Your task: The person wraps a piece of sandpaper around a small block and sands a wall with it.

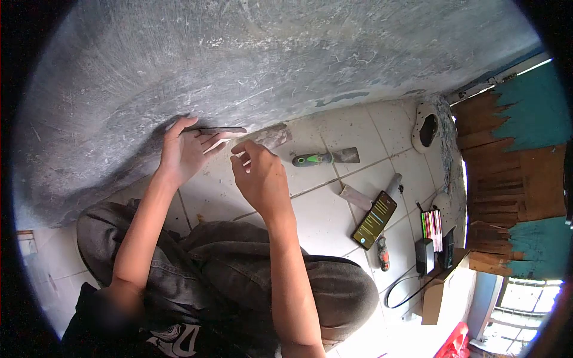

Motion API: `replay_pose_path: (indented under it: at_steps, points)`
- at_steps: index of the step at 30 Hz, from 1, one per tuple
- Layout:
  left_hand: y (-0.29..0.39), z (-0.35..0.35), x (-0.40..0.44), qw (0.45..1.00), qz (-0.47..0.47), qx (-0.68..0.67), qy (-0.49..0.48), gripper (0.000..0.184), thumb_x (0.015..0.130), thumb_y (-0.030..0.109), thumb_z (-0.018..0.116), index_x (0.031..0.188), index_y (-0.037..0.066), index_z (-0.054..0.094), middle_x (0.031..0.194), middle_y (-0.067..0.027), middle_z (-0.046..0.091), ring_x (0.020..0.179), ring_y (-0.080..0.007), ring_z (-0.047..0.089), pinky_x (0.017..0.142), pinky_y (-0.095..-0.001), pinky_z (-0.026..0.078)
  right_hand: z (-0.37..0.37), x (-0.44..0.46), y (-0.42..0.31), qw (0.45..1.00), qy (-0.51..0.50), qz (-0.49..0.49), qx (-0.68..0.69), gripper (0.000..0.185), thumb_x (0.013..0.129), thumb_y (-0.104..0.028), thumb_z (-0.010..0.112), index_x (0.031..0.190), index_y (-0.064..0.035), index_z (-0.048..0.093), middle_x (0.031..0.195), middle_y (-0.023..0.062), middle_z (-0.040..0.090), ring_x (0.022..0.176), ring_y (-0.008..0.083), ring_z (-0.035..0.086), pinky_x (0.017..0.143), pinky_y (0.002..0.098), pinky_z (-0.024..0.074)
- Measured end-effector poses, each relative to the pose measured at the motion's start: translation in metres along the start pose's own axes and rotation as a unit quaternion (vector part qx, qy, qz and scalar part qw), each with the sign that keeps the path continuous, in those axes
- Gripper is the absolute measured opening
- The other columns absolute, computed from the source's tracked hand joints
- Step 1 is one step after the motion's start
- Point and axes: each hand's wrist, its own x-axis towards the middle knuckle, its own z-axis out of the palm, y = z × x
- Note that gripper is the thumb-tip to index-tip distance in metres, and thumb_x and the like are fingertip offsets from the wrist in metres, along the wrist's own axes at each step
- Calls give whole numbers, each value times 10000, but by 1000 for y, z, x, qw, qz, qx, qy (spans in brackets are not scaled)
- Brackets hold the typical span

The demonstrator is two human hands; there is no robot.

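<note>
My left hand point(190, 149) is beside the scuffed grey wall point(197, 71), palm up with its fingers spread. A thin dark flat piece point(222, 130) lies at its fingertips; whether the hand grips it is unclear. To its right, my right hand point(258, 176) has bent fingers, with nothing visible between them. Just beyond it, a worn flat strip point(271, 137) lies along the foot of the wall. A scraper with a green and black handle point(313, 159) rests on the tiles further right.
On the tiled floor point(310, 206) lie a lit phone point(375, 219), an orange-handled tool point(383, 253), a black cable point(391, 292) and a black box point(424, 256). A clog point(425, 127) and a cardboard box point(439, 298) stand near the peeling door point(537, 179).
</note>
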Motion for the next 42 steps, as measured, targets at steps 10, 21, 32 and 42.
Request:
replay_pose_path:
  at_steps: [10,21,32,42]
  points:
    - [-1,-2,2,999,10,43,5,518,793,343,550,1108,-48,423,1079,-155,505,1065,-274,486,1010,-424,337,2,1,1,1000,-1,-2,11,127,789,-94,596,888,-16,618,750,154,645,663,267,639,622,339,488]
    - [-2,-2,1,999,8,47,25,452,800,320,541,1068,-32,449,1063,-143,524,1073,-278,499,1027,-427,329,2,1,1,1000,-4,0,7,124,769,-113,607,885,-72,595,747,128,644,737,320,624,656,409,483]
    - [-11,-26,8,985,15,166,36,281,887,190,454,1082,-11,470,1200,-152,511,1197,-256,461,1057,-393,327,1,0,2,1000,3,-9,0,138,786,-101,600,897,-21,623,762,149,650,680,261,643,634,332,495]
    - [-13,-26,10,985,22,162,45,276,925,171,402,1102,-26,478,1164,-161,541,1146,-243,513,994,-386,392,2,0,3,1000,11,-10,5,138,752,-90,617,882,-59,585,742,122,629,704,322,613,625,407,481]
